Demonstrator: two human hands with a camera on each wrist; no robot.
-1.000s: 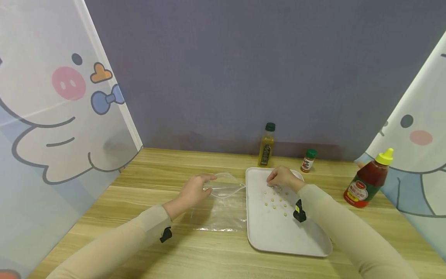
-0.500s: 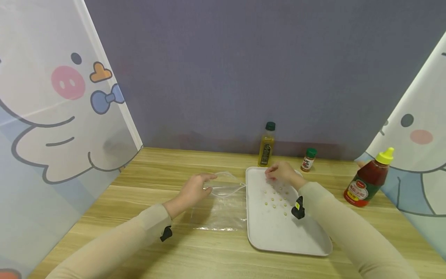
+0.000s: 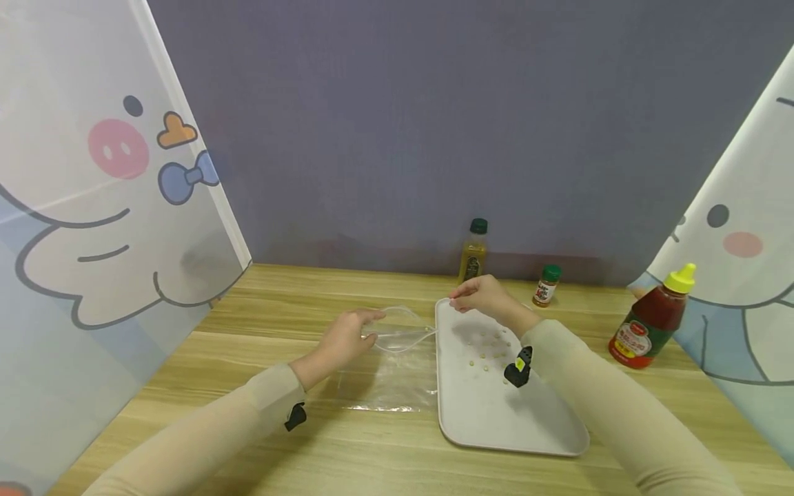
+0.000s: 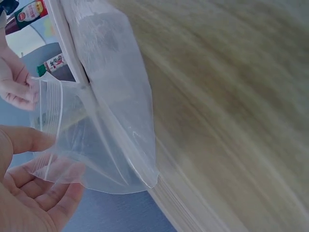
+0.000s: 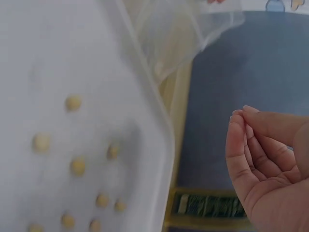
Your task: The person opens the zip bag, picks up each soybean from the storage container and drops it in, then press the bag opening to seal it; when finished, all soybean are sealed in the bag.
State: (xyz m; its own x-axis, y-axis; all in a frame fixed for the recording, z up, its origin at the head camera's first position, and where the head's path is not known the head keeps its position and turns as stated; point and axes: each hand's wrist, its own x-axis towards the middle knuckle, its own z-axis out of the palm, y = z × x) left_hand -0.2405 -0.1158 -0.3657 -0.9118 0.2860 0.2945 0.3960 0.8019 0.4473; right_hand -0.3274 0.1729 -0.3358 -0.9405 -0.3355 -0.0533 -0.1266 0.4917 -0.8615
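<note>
My left hand (image 3: 344,339) holds the mouth of a clear zip bag (image 3: 392,382), thumb on one side and fingers on the other. In the left wrist view the bag (image 4: 108,154) gapes at its zip edge. My right hand (image 3: 489,296) is raised over the far left corner of a white tray (image 3: 484,417). Its thumb and forefinger pinch together in the right wrist view; the soybean between the tips is hidden. Several pale yellow soybeans (image 5: 73,102) lie scattered on the tray. A small pale bean (image 3: 426,329) shows at the bag's right edge.
Behind the tray stand an oil bottle (image 3: 473,258) with a dark green cap and a small spice jar (image 3: 546,286). A red sauce bottle (image 3: 651,324) with a yellow nozzle is at the right. All are on a wooden table (image 3: 248,399) before a grey backdrop.
My right hand has lifted off the tray among the beans and moved left, towards the bag's mouth. The left hand and the bag have stayed in place.
</note>
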